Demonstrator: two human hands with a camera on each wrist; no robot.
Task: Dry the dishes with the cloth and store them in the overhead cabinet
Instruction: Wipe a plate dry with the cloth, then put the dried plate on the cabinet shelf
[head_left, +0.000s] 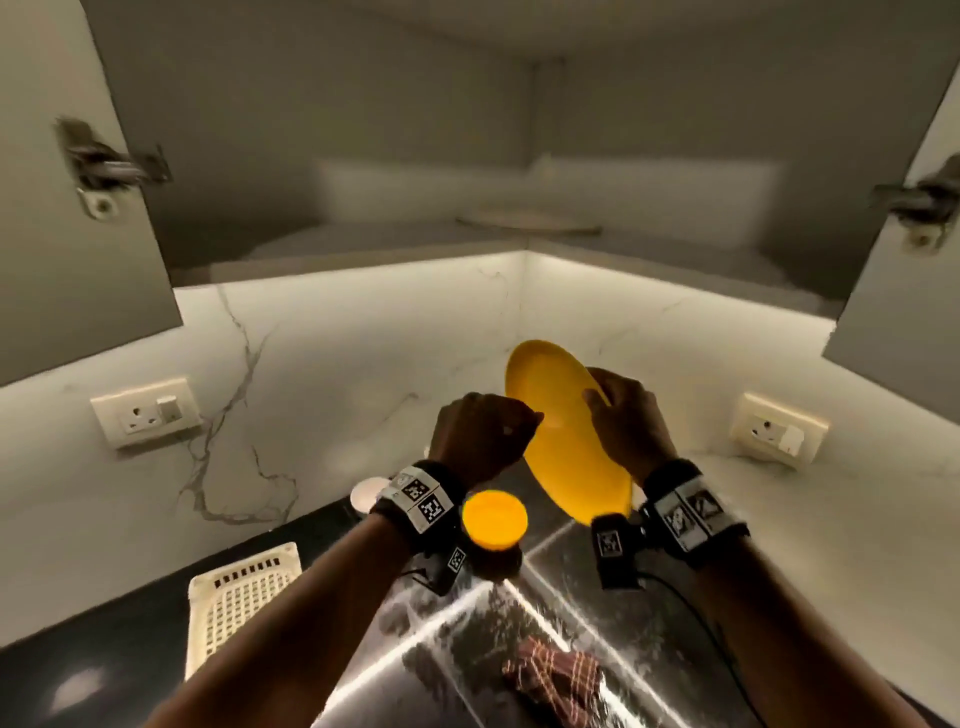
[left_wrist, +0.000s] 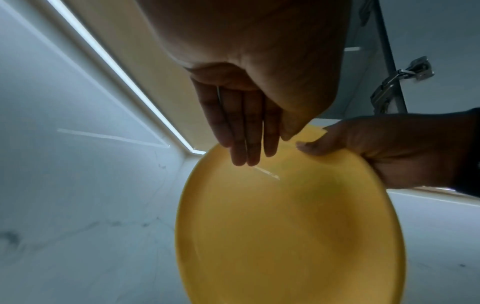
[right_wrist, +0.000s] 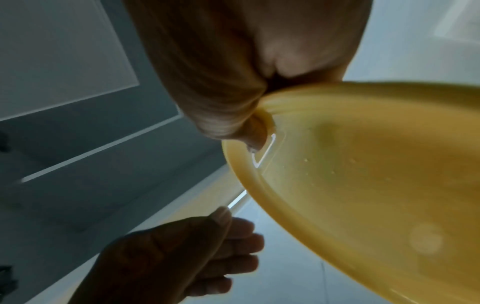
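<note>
A yellow plate (head_left: 561, 447) is held tilted on edge above the counter, below the open overhead cabinet (head_left: 363, 244). My right hand (head_left: 621, 418) grips its right rim, thumb on the face and fingers behind. In the right wrist view the thumb pinches the plate (right_wrist: 376, 195), which shows small droplets. My left hand (head_left: 493, 431) is beside the plate's left edge and holds nothing. In the left wrist view its fingers (left_wrist: 244, 131) hang nearly straight just over the plate (left_wrist: 285, 236). The brown checked cloth (head_left: 558, 678) lies crumpled on the dark counter near me.
A yellow bowl (head_left: 494, 518) stands on the counter under my left wrist. A white perforated basket (head_left: 241, 597) sits at the left, a small white dish (head_left: 363, 493) behind it. A pale plate (head_left: 530, 224) lies inside the cabinet. Cabinet doors (head_left: 78, 234) hang open on both sides.
</note>
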